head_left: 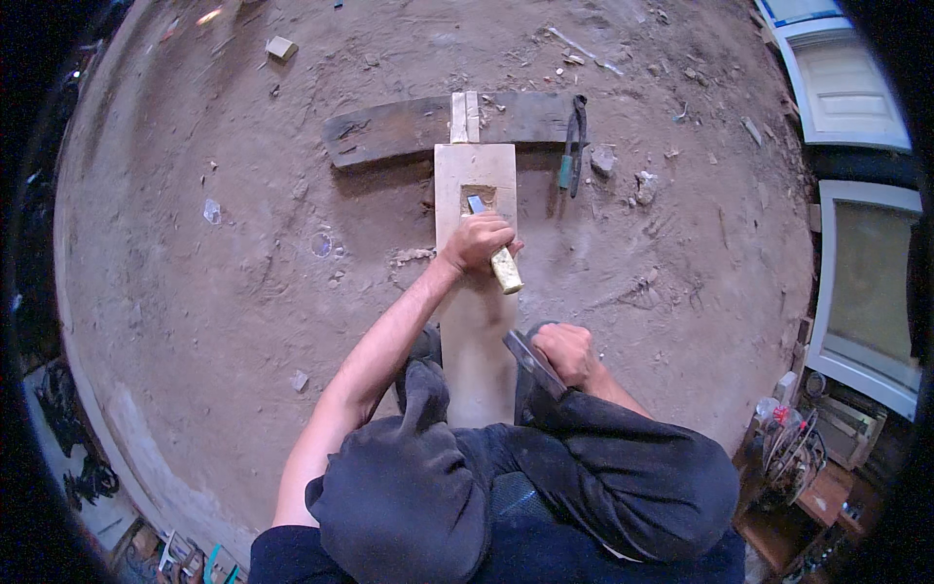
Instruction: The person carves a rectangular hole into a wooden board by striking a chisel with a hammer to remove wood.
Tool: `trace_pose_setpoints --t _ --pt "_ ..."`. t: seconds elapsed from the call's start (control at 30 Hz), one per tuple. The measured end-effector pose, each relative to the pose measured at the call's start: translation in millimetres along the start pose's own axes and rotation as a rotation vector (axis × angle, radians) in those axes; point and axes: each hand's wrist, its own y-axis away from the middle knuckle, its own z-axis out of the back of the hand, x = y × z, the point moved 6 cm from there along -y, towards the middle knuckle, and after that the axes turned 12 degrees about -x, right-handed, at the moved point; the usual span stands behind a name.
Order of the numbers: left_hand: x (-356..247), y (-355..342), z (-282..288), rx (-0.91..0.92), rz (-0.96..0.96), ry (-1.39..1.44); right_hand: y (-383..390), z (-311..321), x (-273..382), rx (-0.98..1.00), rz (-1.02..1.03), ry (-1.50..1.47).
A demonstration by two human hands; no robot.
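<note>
My left hand (480, 243) is closed around a chisel (507, 274), whose pale yellow handle sticks out below the fist. The blade's end rests at a shallow rectangular recess cut into a pale wooden board (474, 167). This board runs from between my legs, away from me, to a dark timber. At the board's right side, by my knee, my right hand (566, 352) grips what looks like a hammer (529, 358). Its dark metal head lies low beside the board, well apart from the chisel; the handle is mostly hidden by the fist.
The dark curved timber (389, 129) lies crosswise at the board's far end, with light wood strips (465, 117) on it. Pincers (576, 146) with a green grip lean over its right end, near a stone (603, 161). White framed panels (856, 292) stand along the right.
</note>
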Motion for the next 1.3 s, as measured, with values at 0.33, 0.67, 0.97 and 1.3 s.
trace_pose_setpoints --t 0.33,0.67,0.97,1.3 --pt "-3.2 -4.8 1.2 0.002 0.010 0.003 10.1 2.0 -10.4 -0.055 -0.004 -0.016" --pt "2.1 0.4 -4.1 0.091 0.036 -0.033 5.4 2.3 -16.2 0.024 -0.003 0.034" --pt "0.8 -4.5 -8.7 0.026 -0.016 -0.042 17.0 -0.7 -21.2 -0.058 -0.001 0.009" --pt "-7.1 -8.9 -6.5 -0.013 0.005 -0.103 12.5 1.5 -25.5 -0.087 -0.123 -0.032"
